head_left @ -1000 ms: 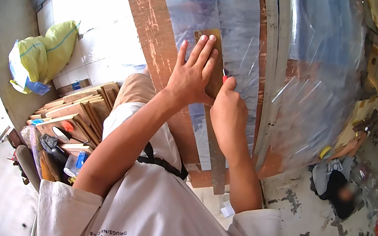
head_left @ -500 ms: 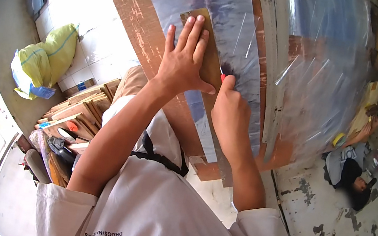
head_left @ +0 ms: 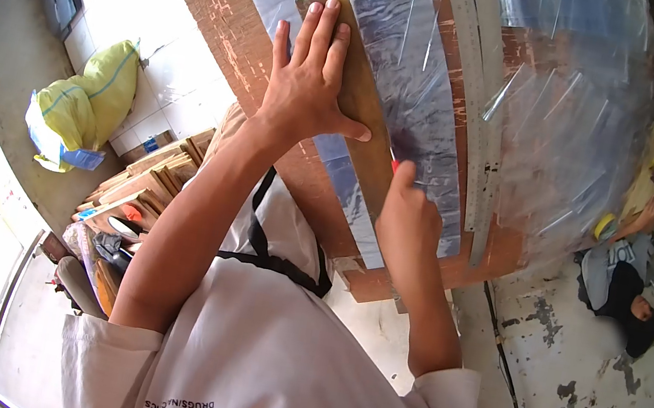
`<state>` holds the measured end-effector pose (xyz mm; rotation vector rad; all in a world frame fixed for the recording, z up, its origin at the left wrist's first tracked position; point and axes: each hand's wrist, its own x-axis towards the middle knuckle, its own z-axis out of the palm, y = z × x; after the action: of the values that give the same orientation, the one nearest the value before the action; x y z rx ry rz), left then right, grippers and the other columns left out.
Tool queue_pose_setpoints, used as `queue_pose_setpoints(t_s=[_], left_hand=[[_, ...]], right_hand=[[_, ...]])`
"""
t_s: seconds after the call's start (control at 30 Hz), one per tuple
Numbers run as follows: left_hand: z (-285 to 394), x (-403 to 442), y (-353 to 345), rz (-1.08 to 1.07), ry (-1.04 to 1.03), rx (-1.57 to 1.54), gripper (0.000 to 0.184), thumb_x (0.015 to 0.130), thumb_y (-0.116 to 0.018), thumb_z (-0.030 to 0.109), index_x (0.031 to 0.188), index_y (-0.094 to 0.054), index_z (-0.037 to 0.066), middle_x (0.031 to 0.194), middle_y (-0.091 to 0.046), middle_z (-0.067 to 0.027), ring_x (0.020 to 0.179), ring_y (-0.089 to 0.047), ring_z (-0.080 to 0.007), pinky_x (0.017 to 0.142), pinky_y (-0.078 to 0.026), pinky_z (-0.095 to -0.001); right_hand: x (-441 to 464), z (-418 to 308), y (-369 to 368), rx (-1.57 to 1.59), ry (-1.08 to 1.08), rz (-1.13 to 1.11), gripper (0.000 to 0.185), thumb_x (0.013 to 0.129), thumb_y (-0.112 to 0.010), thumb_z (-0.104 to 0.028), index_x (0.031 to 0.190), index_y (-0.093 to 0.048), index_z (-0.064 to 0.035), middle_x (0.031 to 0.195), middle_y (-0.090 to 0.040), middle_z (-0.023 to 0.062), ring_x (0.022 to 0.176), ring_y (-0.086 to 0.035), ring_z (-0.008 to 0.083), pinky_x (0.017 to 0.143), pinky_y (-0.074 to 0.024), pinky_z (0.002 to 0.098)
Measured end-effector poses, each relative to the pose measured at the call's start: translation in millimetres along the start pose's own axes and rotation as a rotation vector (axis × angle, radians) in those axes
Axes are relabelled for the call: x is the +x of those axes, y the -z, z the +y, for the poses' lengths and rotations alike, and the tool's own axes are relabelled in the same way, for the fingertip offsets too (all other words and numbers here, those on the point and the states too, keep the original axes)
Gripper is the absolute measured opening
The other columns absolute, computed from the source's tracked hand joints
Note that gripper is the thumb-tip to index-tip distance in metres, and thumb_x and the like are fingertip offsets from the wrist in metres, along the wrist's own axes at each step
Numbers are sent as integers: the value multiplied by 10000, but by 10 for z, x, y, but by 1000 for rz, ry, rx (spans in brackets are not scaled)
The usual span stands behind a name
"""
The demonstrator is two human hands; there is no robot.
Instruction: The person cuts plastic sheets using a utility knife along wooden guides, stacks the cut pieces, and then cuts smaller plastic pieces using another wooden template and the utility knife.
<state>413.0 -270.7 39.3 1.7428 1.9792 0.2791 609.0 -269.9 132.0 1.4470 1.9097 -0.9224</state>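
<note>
My left hand (head_left: 304,83) lies flat with spread fingers on a long brownish straight strip (head_left: 361,106), pressing it to a bluish plastic sheet (head_left: 386,6). The sheet lies on a worn reddish-brown wooden board (head_left: 237,42). Beside the strip's right edge, my right hand (head_left: 409,222) is closed around a small red-handled tool (head_left: 395,164). A thin tip sticks out of it against the strip; most of the tool is hidden in my fist.
Right of the sheet are a pale metal rail (head_left: 473,81) and clear plastic film (head_left: 570,149). A co-worker (head_left: 631,298) is at the far right. At left are a yellow-green sack (head_left: 88,104) and stacked wood pieces (head_left: 145,182). A cable (head_left: 506,372) crosses the floor.
The view has shifted over the board. My right hand with the red tool has moved down along the strip towards my body, away from my left fingertips. My left hand stays on the strip.
</note>
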Motion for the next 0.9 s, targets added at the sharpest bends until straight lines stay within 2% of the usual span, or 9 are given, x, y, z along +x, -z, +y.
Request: queue_pose_setpoints(t_s=[0.03,0.27,0.5,0.57,0.67,0.77,0.8,0.83,0.9], left_hand=[[9,-2,-9,-1,-2,-4,1489,397,-908,659,1518,-286,-100,1664,-117,-249,1555,-77,-403,1205,-45,-647],[23,16,22,-31,21,40,1502,408,-903,670,1530,-261,-94,1667,-101,-247,1561,-43,-387,1214,-28,-626],[76,12,45,-51,21,83,1511,426,-909,660,1533,-224,-108,1663,-74,-268,1560,-20,-397,1223,14,-597],[77,12,50,-59,4,86,1516,425,-914,656,1528,-217,-116,1658,-67,-281,1557,-16,-406,1224,17,-593],[60,14,18,-45,-4,102,1524,421,-914,667,1523,-217,-121,1654,-67,-287,1554,-10,-417,1231,13,-571],[31,12,-13,-7,-48,73,1521,419,-891,706,1511,-242,-132,1642,-85,-318,1547,-26,-449,1202,9,-634],[20,15,-23,-10,-56,87,1530,414,-891,710,1509,-231,-131,1642,-73,-319,1545,-21,-455,1205,7,-628],[12,21,-30,-15,-58,95,1530,414,-891,710,1509,-231,-131,1642,-73,-319,1545,-21,-455,1205,7,-628],[8,14,-35,-8,-68,101,1532,416,-891,713,1509,-229,-133,1643,-64,-320,1545,-11,-456,1205,8,-628]], right_hand=[[-68,65,-27,-3,-45,-47,279,872,-553,28,1113,-415,25,750,-673,286,765,-690,491,704,-557,552],[-87,102,-172,-3,-25,37,233,893,-536,10,1092,-415,11,726,-673,272,719,-693,476,639,-549,563],[-123,180,-473,94,-9,142,204,933,-509,-20,1115,-419,0,708,-669,252,723,-696,469,637,-557,548],[-107,151,-632,-44,-52,290,155,993,-521,-117,1084,-440,-21,733,-693,199,687,-725,382,569,-588,453],[-99,212,-713,52,-38,343,163,976,-521,-92,1110,-452,-33,731,-688,201,678,-714,395,583,-579,479],[-171,422,-321,165,90,194,174,952,-517,-64,1119,-472,-43,738,-683,211,678,-700,420,614,-565,510],[-250,480,-206,182,97,162,177,936,-504,-44,1113,-494,-45,743,-679,222,702,-694,434,641,-549,532],[-332,531,-99,144,74,133,188,922,-557,-49,1104,-509,-47,745,-680,211,725,-697,424,639,-542,521],[-464,646,18,285,83,207,215,911,-621,-59,1093,-506,-52,750,-676,192,726,-688,421,625,-524,518]])
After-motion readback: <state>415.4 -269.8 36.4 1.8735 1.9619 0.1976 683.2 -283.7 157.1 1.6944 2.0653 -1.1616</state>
